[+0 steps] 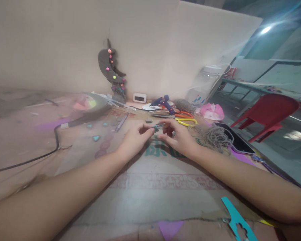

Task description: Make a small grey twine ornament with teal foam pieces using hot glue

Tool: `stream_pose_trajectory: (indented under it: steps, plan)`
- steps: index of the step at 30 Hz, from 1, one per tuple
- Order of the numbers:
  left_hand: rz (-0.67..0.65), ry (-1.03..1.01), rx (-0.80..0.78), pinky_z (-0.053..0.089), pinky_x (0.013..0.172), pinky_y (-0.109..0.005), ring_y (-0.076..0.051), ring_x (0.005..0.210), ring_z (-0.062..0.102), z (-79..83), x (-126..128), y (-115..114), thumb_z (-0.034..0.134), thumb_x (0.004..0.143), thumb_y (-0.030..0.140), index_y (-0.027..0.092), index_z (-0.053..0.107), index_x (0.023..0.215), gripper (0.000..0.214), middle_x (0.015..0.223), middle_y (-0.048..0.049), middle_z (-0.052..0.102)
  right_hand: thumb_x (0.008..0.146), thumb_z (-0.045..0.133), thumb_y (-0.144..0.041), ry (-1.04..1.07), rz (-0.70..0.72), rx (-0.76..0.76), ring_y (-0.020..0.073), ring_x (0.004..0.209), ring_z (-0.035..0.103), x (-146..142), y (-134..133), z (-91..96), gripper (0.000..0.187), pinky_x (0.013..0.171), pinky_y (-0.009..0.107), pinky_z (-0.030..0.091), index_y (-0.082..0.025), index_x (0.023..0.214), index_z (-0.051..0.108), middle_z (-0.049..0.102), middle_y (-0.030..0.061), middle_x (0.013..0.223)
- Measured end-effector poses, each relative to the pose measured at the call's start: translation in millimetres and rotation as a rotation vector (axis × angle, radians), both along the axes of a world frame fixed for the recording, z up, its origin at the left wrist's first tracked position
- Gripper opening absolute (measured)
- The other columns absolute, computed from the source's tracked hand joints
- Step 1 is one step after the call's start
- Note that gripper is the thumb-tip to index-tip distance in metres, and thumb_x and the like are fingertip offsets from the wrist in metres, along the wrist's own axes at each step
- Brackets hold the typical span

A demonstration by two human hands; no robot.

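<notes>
Both my arms reach forward over a cardboard sheet [155,190] with printed lettering. My left hand [135,137] and my right hand [177,135] meet at the sheet's middle, fingers pinched on a small dark teal piece [156,128] held between them. A tangle of grey string [213,137] lies just right of my right hand. Yellow-handled scissors [187,121] and orange-handled scissors [183,114] lie just beyond my hands.
A blue glue gun [163,102], a string ball [185,105], a white clock [139,97] and a dark crescent ornament [110,68] stand by the wall. Small teal triangles [96,138] and a black cable [56,137] lie left. Teal offcut [237,219] near front; red chair [268,112] right.
</notes>
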State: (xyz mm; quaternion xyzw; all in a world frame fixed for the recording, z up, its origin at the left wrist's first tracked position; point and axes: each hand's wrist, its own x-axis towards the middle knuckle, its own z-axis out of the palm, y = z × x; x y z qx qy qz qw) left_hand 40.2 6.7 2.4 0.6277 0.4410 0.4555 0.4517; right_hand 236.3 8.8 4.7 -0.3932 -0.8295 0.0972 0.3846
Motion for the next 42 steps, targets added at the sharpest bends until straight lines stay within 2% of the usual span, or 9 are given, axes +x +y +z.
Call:
stream_pose_trajectory:
  steps: [3, 8, 14, 18, 23, 27, 32, 37, 42]
  plan:
    - [-0.013, -0.025, 0.000, 0.045, 0.066, -0.028, -0.015, 0.070, 0.058, -1.7, 0, 1, 0.065, 0.081, 0.038, 0.017, 0.065, 0.079, 0.021, 0.079, -0.0033, 0.067, 0.089, 0.064, -0.026, 0.017, 0.006, 0.033, 0.0137, 0.065, 0.056, 0, 1, -1.9, 0.026, 0.062, 0.026, 0.048, -0.020, 0.114, 0.060, 0.062, 0.0002, 0.078]
    - [-0.014, -0.033, 0.011, 0.045, 0.066, -0.027, -0.016, 0.074, 0.059, -3.7, 1, 2, 0.065, 0.081, 0.036, 0.017, 0.065, 0.080, 0.019, 0.080, -0.0037, 0.067, 0.091, 0.061, -0.025, 0.015, -0.085, 0.066, 0.0166, 0.074, 0.065, 0, -1, -0.8, 0.007, 0.070, 0.029, 0.050, -0.021, 0.094, 0.067, 0.072, 0.0032, 0.084]
    - [-0.023, -0.033, 0.019, 0.045, 0.064, -0.027, -0.016, 0.073, 0.059, -3.9, 2, 3, 0.065, 0.080, 0.037, 0.017, 0.065, 0.078, 0.020, 0.078, -0.0038, 0.067, 0.093, 0.058, -0.025, 0.005, -0.095, 0.066, 0.0158, 0.068, 0.064, 0, -4, 3.5, 0.014, 0.068, 0.029, 0.048, -0.022, 0.089, 0.070, 0.071, 0.0016, 0.074]
    - [-0.031, -0.030, 0.017, 0.046, 0.063, -0.027, -0.016, 0.073, 0.061, -3.4, 2, 2, 0.066, 0.080, 0.038, 0.017, 0.066, 0.078, 0.021, 0.075, -0.0033, 0.067, 0.094, 0.055, -0.028, 0.024, -0.111, -0.002, 0.0142, 0.061, 0.061, -2, -4, 5.0, 0.020, 0.063, 0.027, 0.047, -0.022, 0.085, 0.070, 0.069, 0.0001, 0.069]
    - [-0.046, -0.017, -0.057, 0.046, 0.062, -0.028, -0.015, 0.064, 0.059, 2.3, 2, -2, 0.067, 0.079, 0.036, 0.018, 0.066, 0.075, 0.018, 0.068, -0.0017, 0.066, 0.092, 0.058, -0.029, 0.061, -0.107, -0.084, 0.0136, 0.060, 0.060, -6, -6, 6.4, 0.018, 0.062, 0.025, 0.046, -0.022, 0.083, 0.071, 0.068, -0.0011, 0.066]
    - [-0.069, -0.067, -0.082, 0.048, 0.063, -0.028, -0.014, 0.065, 0.060, 5.7, 3, -4, 0.068, 0.078, 0.032, 0.017, 0.068, 0.082, 0.015, 0.073, -0.0030, 0.069, 0.092, 0.058, -0.029, 0.080, -0.113, -0.114, 0.0131, 0.058, 0.059, -8, -7, 7.5, 0.019, 0.060, 0.025, 0.045, -0.021, 0.081, 0.071, 0.067, -0.0013, 0.064]
    - [-0.089, -0.139, -0.055, 0.050, 0.067, -0.028, -0.015, 0.073, 0.064, -1.2, 4, -2, 0.073, 0.076, 0.034, 0.016, 0.069, 0.094, 0.026, 0.087, -0.0057, 0.072, 0.092, 0.058, -0.030, 0.039, -0.143, -0.092, 0.0141, 0.061, 0.060, -8, -7, 8.4, 0.019, 0.060, 0.025, 0.046, -0.021, 0.082, 0.072, 0.068, -0.0006, 0.065]
    - [-0.060, -0.077, 0.010, 0.051, 0.073, -0.030, -0.017, 0.080, 0.066, -7.3, 4, 0, 0.074, 0.076, 0.038, 0.017, 0.069, 0.098, 0.031, 0.090, -0.0059, 0.073, 0.092, 0.057, -0.029, -0.009, -0.149, -0.027, 0.0158, 0.067, 0.064, -10, -7, 8.5, 0.019, 0.064, 0.026, 0.047, -0.022, 0.083, 0.072, 0.072, 0.0014, 0.072]
    - [-0.020, 0.004, 0.075, 0.049, 0.072, -0.030, -0.018, 0.080, 0.065, -6.4, 4, -2, 0.070, 0.080, 0.041, 0.018, 0.070, 0.098, 0.030, 0.088, -0.0053, 0.072, 0.093, 0.057, -0.027, -0.076, -0.135, 0.010, 0.0158, 0.067, 0.064, -10, -8, 8.5, 0.019, 0.065, 0.026, 0.047, -0.022, 0.087, 0.073, 0.072, 0.0014, 0.071]
